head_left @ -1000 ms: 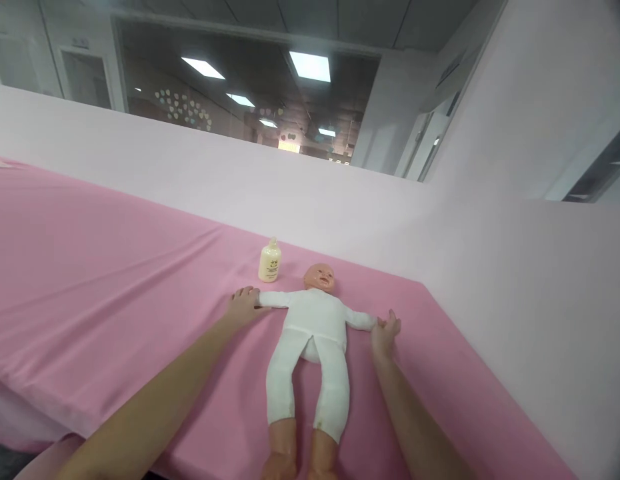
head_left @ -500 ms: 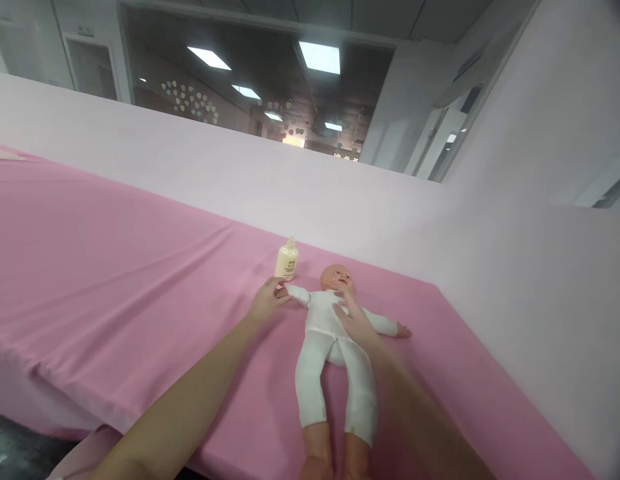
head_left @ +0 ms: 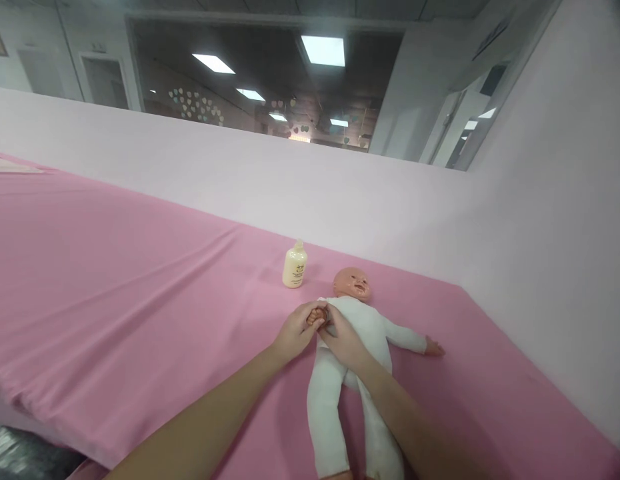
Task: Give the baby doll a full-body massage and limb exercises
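Observation:
A baby doll (head_left: 363, 327) with a white cloth body lies on its back on the pink sheet. Its small hand (head_left: 316, 316) is raised toward me, with its fist showing between my two hands. My left hand (head_left: 296, 331) curls round the outer side of that fist. From the other side, my right hand (head_left: 341, 335) closes round the doll's wrist and covers part of its chest. The doll's other arm (head_left: 407, 337) lies stretched out to the right. Just beyond my left hand stands a pale yellow bottle (head_left: 295, 267), upright with a nozzle on top.
The pink sheet (head_left: 140, 267) covers a long padded surface that ends at a white wall (head_left: 190, 167) behind and on the right. A window (head_left: 270, 80) is set above the wall. At lower left the sheet hangs over the near edge.
My right hand has moved left from the doll's chest to its wrist. The doll's arm, which lay out to the left, is now raised between both hands. The view has shifted slightly.

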Tool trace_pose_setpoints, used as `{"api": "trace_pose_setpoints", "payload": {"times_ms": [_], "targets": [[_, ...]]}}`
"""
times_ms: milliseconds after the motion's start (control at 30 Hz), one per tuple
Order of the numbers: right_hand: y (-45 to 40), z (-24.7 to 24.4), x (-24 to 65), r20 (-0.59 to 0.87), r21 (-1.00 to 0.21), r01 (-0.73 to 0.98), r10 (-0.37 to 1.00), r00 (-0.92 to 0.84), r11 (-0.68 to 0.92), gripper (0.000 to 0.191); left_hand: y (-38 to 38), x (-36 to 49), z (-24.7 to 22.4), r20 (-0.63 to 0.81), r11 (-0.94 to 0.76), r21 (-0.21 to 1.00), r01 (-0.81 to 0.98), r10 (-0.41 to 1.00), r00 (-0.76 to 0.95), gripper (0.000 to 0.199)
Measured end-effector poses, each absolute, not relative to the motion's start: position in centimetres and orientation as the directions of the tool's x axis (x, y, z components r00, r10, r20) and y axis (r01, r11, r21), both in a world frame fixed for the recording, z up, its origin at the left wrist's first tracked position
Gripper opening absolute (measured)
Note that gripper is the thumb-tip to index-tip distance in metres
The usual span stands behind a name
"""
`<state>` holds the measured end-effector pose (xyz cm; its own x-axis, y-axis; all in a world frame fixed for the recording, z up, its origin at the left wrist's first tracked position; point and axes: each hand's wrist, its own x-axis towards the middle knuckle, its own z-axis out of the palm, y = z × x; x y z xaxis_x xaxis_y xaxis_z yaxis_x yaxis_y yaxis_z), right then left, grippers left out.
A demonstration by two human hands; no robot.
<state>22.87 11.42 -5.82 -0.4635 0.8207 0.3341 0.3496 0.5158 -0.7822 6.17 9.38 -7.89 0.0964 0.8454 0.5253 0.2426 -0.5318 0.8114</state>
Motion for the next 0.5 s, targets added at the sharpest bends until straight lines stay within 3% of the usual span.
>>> {"api": "trace_pose_setpoints", "payload": {"times_ms": [133,300,500], "targets": [[11.47,-5.17,22.73,0.324,-0.782,0.35,0.816,-0.48,0.516,0.045,9.8,5.52,-8.34,0.542,-0.574,0.718,0.392,0.816,0.201,0.052],[11.44,-5.1,22.74,0.367,-0.759,0.295,0.756,-0.542,0.58,0.024,9.68,5.2,-8.44,0.581,-0.636,0.585,0.504,0.762,0.287,0.049],[11.24,-4.91,22.9,0.349,-0.778,0.294,0.77,-0.534,0.556,0.023,9.43,5.27,-8.4,0.548,-0.636,0.551,0.54,0.764,0.341,0.059]]}}
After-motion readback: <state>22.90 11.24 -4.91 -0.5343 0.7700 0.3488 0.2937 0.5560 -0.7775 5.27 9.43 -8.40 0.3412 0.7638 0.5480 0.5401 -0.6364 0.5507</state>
